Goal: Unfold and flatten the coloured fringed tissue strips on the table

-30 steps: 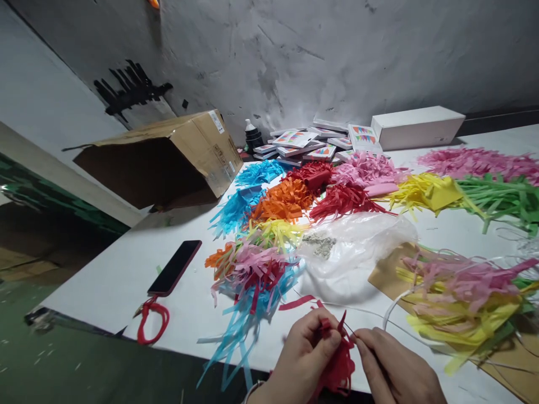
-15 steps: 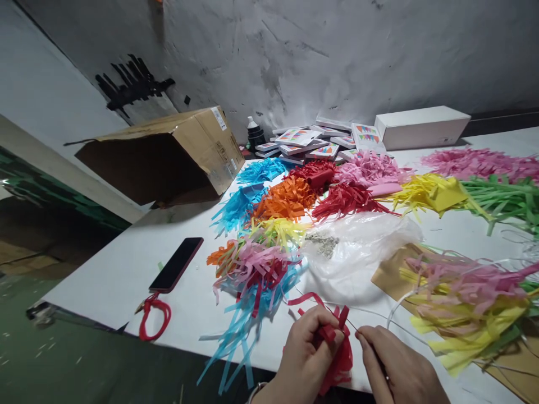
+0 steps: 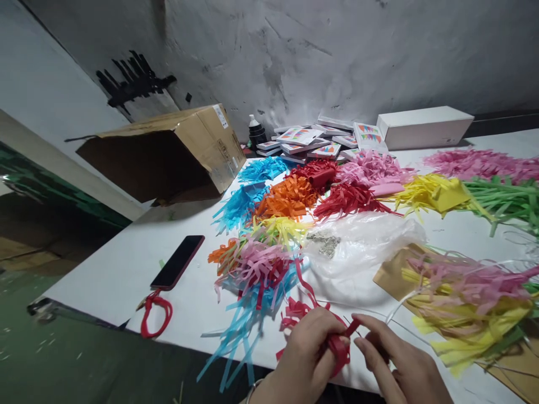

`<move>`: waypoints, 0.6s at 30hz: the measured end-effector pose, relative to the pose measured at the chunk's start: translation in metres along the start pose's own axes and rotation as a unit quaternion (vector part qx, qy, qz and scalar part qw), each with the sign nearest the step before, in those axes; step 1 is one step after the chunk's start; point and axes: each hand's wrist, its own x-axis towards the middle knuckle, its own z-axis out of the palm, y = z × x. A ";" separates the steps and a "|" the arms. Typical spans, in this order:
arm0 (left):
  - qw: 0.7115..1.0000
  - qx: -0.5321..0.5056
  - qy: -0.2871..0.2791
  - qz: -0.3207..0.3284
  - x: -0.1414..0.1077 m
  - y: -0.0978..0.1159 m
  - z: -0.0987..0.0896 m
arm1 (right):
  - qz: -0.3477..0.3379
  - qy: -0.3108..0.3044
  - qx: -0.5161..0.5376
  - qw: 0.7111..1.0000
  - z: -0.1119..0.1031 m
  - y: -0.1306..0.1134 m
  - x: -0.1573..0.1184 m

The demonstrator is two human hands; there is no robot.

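Note:
My left hand is closed round a bunch of red tissue-paper strips, a tassel, near the table's front edge. Loose red ends spread out behind the knuckles, and one long strip trails up and left. My right hand is just to the right, fingers bent, its index fingertip touching a twisted red end. A thin dark wire runs from the tassel to the right thumb; the fingers partly hide the grip on it. Left of the hands lies a pile of pink, yellow and blue tassels.
Red, orange, blue, pink, yellow and green tassels lie farther back, with a clear plastic bag before them. A phone with a red cord is at left. An open cardboard box, flat packets and a white box stand behind.
My right index finger has lifted onto the red twisted end, which now points toward it. My left hand has turned slightly, and more red strips show behind it.

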 end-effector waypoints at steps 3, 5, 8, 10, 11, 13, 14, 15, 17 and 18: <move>0.999 0.034 -0.033 0.011 0.002 0.007 -0.006 | 0.123 -0.058 0.119 0.983 -0.002 -0.003 0.001; 0.996 0.061 -0.064 0.003 0.003 0.012 -0.010 | 0.191 -0.085 0.182 0.961 -0.002 -0.005 0.002; 0.992 0.095 -0.067 0.041 0.003 0.012 -0.012 | 0.230 -0.106 0.218 0.943 -0.001 -0.007 0.004; 0.989 0.115 -0.049 0.085 0.003 0.008 -0.011 | 0.202 -0.104 0.193 0.955 0.001 -0.007 0.007; 0.987 0.122 -0.043 0.099 0.002 0.005 -0.008 | 0.173 -0.093 0.168 0.966 0.002 -0.006 0.008; 0.986 0.126 -0.044 0.098 0.000 -0.002 -0.001 | 0.101 -0.035 0.113 0.988 0.004 -0.002 0.009; 0.987 0.124 -0.054 0.089 -0.001 -0.005 0.004 | 0.069 0.010 0.090 0.994 0.004 0.002 0.010; 0.987 0.119 -0.068 0.080 -0.003 -0.008 0.010 | 0.053 0.062 0.072 0.994 0.004 0.008 0.010; 0.987 0.101 -0.105 0.069 -0.005 -0.013 0.020 | 0.065 0.147 0.055 0.985 0.000 0.024 0.009; 0.986 0.091 -0.119 0.070 -0.006 -0.015 0.023 | 0.083 0.173 0.054 0.980 -0.004 0.034 0.009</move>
